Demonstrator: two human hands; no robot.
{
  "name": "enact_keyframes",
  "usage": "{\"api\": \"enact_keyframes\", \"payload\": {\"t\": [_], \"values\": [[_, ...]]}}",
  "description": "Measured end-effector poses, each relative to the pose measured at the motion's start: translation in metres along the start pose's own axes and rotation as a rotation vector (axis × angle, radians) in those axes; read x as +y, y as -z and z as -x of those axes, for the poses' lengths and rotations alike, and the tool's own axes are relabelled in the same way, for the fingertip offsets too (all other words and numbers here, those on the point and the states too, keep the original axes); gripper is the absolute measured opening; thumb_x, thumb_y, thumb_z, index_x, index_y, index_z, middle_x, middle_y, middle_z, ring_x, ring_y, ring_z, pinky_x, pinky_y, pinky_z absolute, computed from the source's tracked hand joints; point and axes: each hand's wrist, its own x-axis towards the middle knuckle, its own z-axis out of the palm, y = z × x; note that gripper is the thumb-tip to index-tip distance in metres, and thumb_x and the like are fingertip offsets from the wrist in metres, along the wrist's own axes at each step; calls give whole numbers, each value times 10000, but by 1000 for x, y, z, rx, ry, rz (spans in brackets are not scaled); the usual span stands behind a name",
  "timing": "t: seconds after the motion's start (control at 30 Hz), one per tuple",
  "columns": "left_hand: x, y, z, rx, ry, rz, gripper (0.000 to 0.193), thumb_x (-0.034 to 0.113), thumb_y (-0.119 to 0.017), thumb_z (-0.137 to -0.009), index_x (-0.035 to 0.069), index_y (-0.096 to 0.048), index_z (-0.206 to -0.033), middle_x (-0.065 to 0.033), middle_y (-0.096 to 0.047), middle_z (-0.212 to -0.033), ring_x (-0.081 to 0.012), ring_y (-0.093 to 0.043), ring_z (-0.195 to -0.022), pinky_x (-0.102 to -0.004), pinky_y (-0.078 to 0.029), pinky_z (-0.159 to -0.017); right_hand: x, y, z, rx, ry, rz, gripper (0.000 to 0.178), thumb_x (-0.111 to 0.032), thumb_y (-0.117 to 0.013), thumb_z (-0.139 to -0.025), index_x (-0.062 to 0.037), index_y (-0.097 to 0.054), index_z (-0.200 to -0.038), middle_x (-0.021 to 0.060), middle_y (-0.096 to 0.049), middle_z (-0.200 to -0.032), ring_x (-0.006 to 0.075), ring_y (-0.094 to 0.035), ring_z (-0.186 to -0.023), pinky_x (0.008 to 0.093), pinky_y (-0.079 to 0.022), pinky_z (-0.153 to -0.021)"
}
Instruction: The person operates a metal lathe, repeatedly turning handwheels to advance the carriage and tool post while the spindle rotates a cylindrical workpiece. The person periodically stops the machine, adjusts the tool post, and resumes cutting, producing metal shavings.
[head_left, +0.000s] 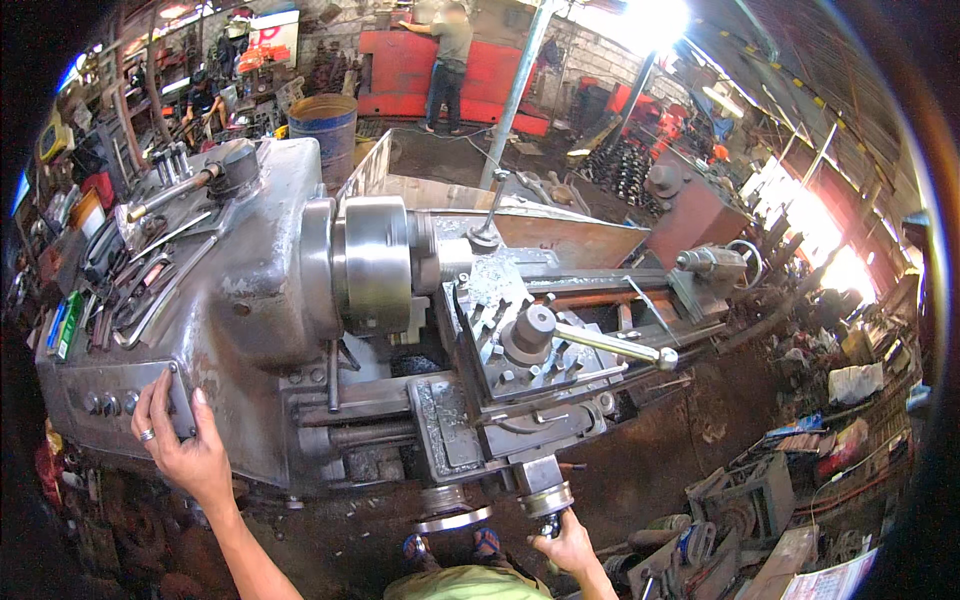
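Observation:
A large grey metal lathe (255,300) stands before me. Its chuck (375,265) looks smooth and blurred, as if spinning, beside the headstock. My left hand (185,445), with a ring on one finger, rests its spread fingers at the right end of the headstock's control panel (85,385), right of several round buttons. At the lower middle, my right hand (568,543) is closed on the dark knob of a small handwheel (547,500) on the carriage. Above it sits the tool post (530,335), with a long lever (610,343) and metal chips around. A larger handwheel (452,518) is left of my right hand.
Wrenches and rods (150,290) and a green box (70,325) lie on the headstock. The tailstock (705,265) stands at the far right of the bed. Behind are a blue drum (325,125) and a person (450,65) by red machinery. Scrap parts (740,500) crowd the right floor.

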Motion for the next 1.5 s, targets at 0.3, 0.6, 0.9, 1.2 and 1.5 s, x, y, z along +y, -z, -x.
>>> {"api": "enact_keyframes", "payload": {"t": [0.3,0.6,0.9,1.2,1.5], "values": [[-2,2,0,-8,-10,5,365,89,-716,-855,21,-643,-1206,-128,-615,-1185,-313,-532,-1142,-461,-416,-993,-2,2,1,44,26,-30,778,-331,-823,-649,3,-542,-1293,196,-675,-1091,310,-660,-988,395,-501,-877],[-2,2,-1,-8,-9,26,366,94,-722,-854,37,-651,-1209,-130,-609,-1182,-307,-531,-1140,-461,-420,-987,-1,2,1,42,-15,-60,750,-320,-824,-645,10,-564,-1266,195,-679,-1068,305,-658,-973,393,-501,-875],[-6,2,-1,-9,-20,59,351,81,-721,-854,28,-658,-1196,-127,-607,-1157,-307,-539,-1117,-459,-427,-976,-4,6,2,21,-69,-63,792,-351,-820,-636,8,-548,-1288,217,-666,-1133,349,-648,-1038,411,-496,-905],[-8,2,-1,12,-33,52,351,74,-724,-850,22,-658,-1191,-126,-608,-1156,-304,-541,-1117,-455,-428,-977,0,5,1,53,-21,-70,779,-350,-818,-633,10,-567,-1276,213,-681,-1104,337,-660,-1014,406,-500,-899],[-10,1,0,-4,-20,37,335,86,-714,-863,13,-656,-1185,-127,-616,-1170,-305,-542,-1127,-454,-418,-995,2,6,-2,45,-55,-61,756,-347,-823,-635,11,-579,-1255,188,-688,-1042,306,-661,-949,401,-504,-865]]}}
